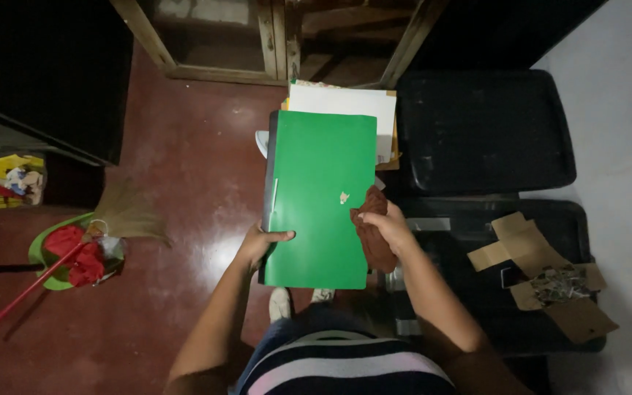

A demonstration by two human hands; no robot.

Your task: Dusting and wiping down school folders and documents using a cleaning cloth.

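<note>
Left hand grips near-left edge of flat green hardcover book; right hand presses crumpled brown cloth on its right edge. Open cardboard box right, on black plastic bin.

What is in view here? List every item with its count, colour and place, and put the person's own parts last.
green book: 1, green with a dark spine, centre, held over the floor
cloth: 1, dark red, at the book's right edge
paper stack: 1, white and tan, behind the book
black bins: 2, black lids, right side
cardboard box: 1, brown, open, on the nearer bin
broom: 1, red handle, straw head, left floor
dustpan: 1, green, holding red stuff, left floor
wooden frame: 1, brown, top
floor: dark red
left hand: grips the book's lower left edge
right hand: grips the cloth
</note>
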